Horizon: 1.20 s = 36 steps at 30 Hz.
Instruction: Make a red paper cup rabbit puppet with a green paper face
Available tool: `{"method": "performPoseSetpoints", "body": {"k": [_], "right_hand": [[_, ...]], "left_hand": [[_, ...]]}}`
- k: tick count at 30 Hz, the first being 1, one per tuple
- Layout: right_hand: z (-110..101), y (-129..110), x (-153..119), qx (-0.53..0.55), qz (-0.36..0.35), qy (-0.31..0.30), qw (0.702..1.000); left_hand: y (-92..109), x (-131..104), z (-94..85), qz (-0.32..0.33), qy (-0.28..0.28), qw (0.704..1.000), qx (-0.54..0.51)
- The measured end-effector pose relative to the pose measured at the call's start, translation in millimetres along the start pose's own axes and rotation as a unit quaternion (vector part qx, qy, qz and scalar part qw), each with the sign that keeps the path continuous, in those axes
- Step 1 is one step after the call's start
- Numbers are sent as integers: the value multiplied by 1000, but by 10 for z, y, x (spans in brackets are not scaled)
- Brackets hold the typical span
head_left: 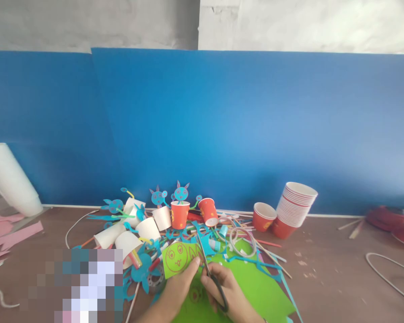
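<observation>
your left hand [185,282]: clamped on the green paper piece [177,259] with a drawn face, above the desk [318,269]
your right hand [224,287]: closed around the scissors [217,283], blades at the paper
under both: a larger green sheet [256,287]
right of the straws: stacked paper cups [296,204]

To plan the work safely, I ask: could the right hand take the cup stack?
Probably not: the right hand holds scissors, though mostly flat green paper and thin sticks lie between it and the stack.
</observation>
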State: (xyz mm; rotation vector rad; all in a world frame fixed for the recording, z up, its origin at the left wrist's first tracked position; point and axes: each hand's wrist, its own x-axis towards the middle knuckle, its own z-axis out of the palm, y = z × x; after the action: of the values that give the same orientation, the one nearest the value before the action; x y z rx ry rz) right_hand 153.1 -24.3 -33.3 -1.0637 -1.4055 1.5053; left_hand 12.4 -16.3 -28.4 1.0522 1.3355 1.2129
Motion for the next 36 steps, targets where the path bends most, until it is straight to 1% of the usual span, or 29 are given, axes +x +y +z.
{"method": "performPoseSetpoints", "body": {"k": [3, 8, 12, 16, 20, 22, 28, 31, 33, 36], "right_hand": [[-9, 6, 16, -8, 8, 0, 1000], [-3, 13, 29, 0, 11, -4, 1000], [22, -21, 7, 21, 16, -14, 1000], [33, -56, -13, 42, 10, -20, 999], [32, -66, -15, 39, 5, -22, 999], [31, -66, -16, 33, 7, -19, 999], [16, -43, -15, 6, 9, -9, 1000], [6, -22, -6, 1, 16, -7, 1000], [3, -17, -1, -1, 18, -7, 1000], [9, -31, 0, -10, 21, -6, 1000]], "left_hand": [[10, -4, 2, -16, -2, 1000, 0], [76, -12, 8, 1, 6, 1000, 15], [98, -15, 18, -4, 12, 1000, 22], [80, -23, 24, 3, -6, 1000, 27], [59, -20, 25, 18, -32, 999, 37], [55, -14, 23, 26, -36, 998, 40], [57, 9, 20, 24, -27, 998, 50], [61, 17, 19, 36, -26, 998, 41], [82, 15, 19, 42, -15, 998, 41], [141, 0, 24, 34, 0, 998, 48]]}}
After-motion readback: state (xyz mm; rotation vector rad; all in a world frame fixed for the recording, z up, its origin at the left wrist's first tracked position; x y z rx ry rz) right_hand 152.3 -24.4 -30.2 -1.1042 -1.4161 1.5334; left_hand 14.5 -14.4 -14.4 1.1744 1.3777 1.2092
